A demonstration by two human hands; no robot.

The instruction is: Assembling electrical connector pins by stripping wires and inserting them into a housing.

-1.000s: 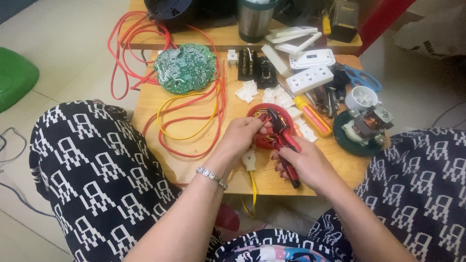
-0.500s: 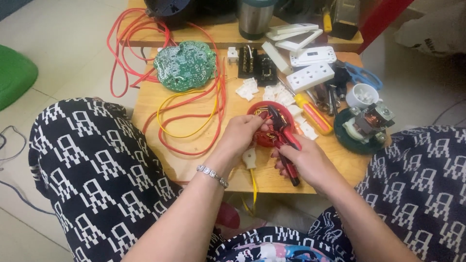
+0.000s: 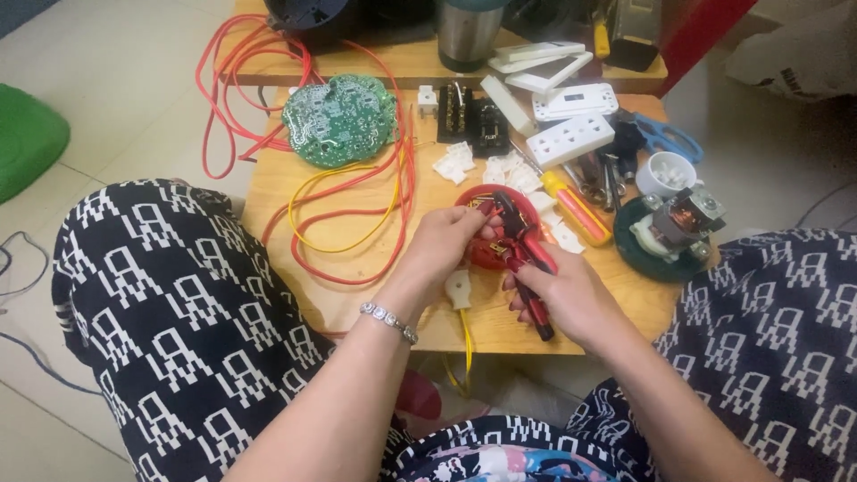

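My right hand (image 3: pixel 571 299) grips red-and-black pliers (image 3: pixel 527 254), whose jaws point into a small red dish (image 3: pixel 473 201) on the low wooden table (image 3: pixel 339 295). My left hand (image 3: pixel 442 245) pinches something small at the dish, right by the plier jaws; what it pinches is hidden by the fingers. A white plug (image 3: pixel 458 290) with a yellow cord (image 3: pixel 467 344) lies just below my left hand. There is a bracelet on my left wrist.
A green circuit board (image 3: pixel 339 118), red wires (image 3: pixel 241 98) and yellow wires (image 3: pixel 344 210) lie at the left. A white socket strip (image 3: pixel 569 140), yellow screwdriver (image 3: pixel 576 207), small motor (image 3: pixel 678 219), white cup (image 3: pixel 665 174), blue scissors (image 3: pixel 668 138) and steel mug (image 3: pixel 467 34) crowd the right and back.
Both hands stay at the red dish with only slight finger movement. The view has shifted a little.
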